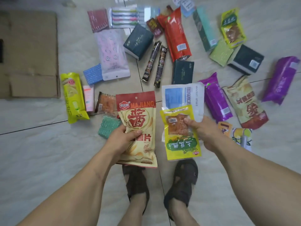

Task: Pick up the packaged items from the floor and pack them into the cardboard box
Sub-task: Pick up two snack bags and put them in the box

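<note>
Both hands loaded, items raised above the floor

Currently the left hand grips a cream-and-red MAJIANG snack bag by its left edge: thumb across the printed front, the other fingers hidden behind the bag. The bag is upright, hang-hole at the top. Left forearm enters from the lower left corner, running diagonally up and inward.

Right hand pinches two items together: a yellow snack pouch in front and a white-and-blue flat packet behind it, which sticks out above the pouch. Thumb lies on the pouch's clear window; remaining fingers curl round the right edge, tips hidden. The pouch's print reads upside down. Right forearm enters from the lower right corner, mirroring the left.

Hands are apart, with a narrow gap between the bag and the pouch. Both are held over the person's two sandalled feet.

Cardboard box lies on the floor at far left, well apart from both hands, flaps spread; its inside cannot be made out.

Many packaged items remain on the tiled floor beyond the hands, among them a yellow chip sleeve, two dark stick packs, a red pouch and purple packs.
</note>
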